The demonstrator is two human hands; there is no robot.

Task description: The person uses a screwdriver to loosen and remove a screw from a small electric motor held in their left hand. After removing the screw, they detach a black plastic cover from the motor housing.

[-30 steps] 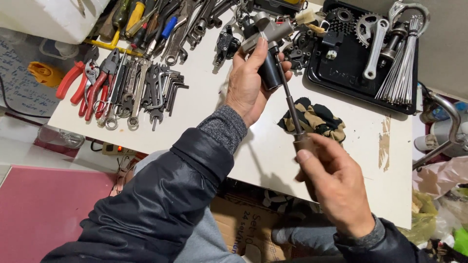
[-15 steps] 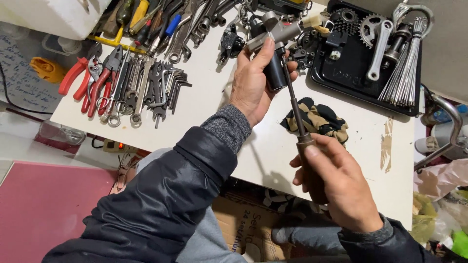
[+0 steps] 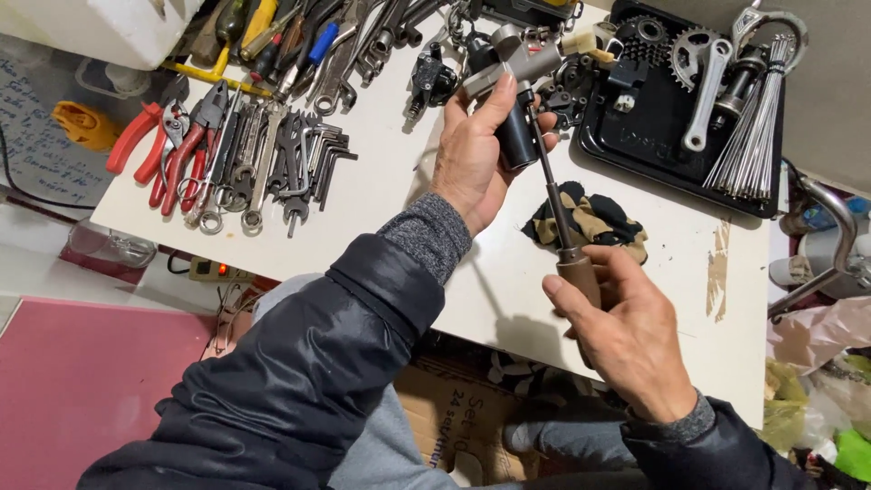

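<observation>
Grey metal fitting in my left hand [image 3: 476,163], screwdriver [image 3: 555,218] in my right hand [image 3: 626,336].

The metal part [image 3: 513,59], held above the white surface [image 3: 381,200] at twelve o'clock, looks rigid, heavyish and possibly oily, so I clamp its black barrel [image 3: 517,136]. My right hand is closed round the brown handle [image 3: 579,272] at five o'clock; the thin stiff shaft bridges both.

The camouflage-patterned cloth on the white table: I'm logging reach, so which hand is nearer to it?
Right. The right hand grips the brown screwdriver handle just below the camouflage cloth; the left hand holds a grey metal part up and to its left.
</observation>
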